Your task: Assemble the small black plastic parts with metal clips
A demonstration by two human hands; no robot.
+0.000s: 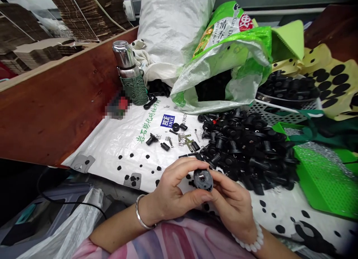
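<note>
Between my two hands is a round dark grey plastic part with a small shiny metal piece at its centre. My left hand pinches it from the left, thumb below and fingers above. My right hand grips its right side, the fingertips partly hidden behind it. Just beyond the hands lies a large heap of black plastic parts. Several loose pieces are spread left of the heap, among them a black T-shaped part, a short black cylinder and thin metal plates.
A steel flask in a green knitted cover stands by the wooden side board. Behind the heap is an open green-and-white bag. At right are a bright green tray with small metal bits and a bowl of black parts.
</note>
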